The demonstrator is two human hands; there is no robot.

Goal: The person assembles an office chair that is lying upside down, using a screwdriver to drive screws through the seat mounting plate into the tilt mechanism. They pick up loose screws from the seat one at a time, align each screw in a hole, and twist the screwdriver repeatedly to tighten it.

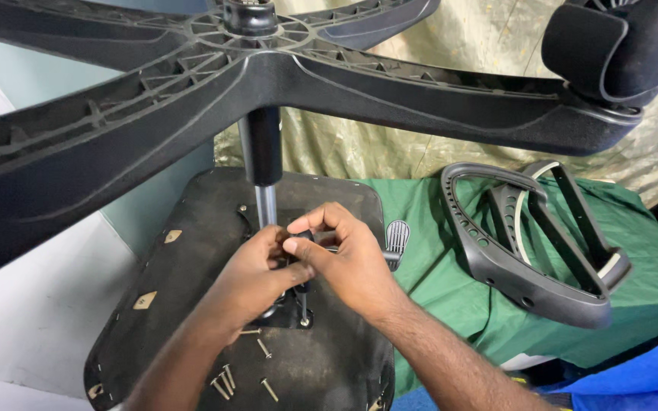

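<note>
Now both your hands, left hand (257,266) and right hand (344,259), pinch the small black tool (304,293) at the seat's mechanism plate (291,316); next, keep it square on the screw.

The five-armed chair base (268,68), its caster (610,49) and the ribbed armrests (530,243) are matt black, one armrest edged with a white strip, while the gas column (266,205) shows bright silver below a black sleeve. The upturned seat underside (192,251) is dull black cloth with small tan tabs, and the loose screws (226,377) on it are pale steel. A plain green cloth (648,289) covers the table, a blue sheet (641,380) lies at the corner, and the backdrop (489,46) is crinkled olive-gold.
</note>
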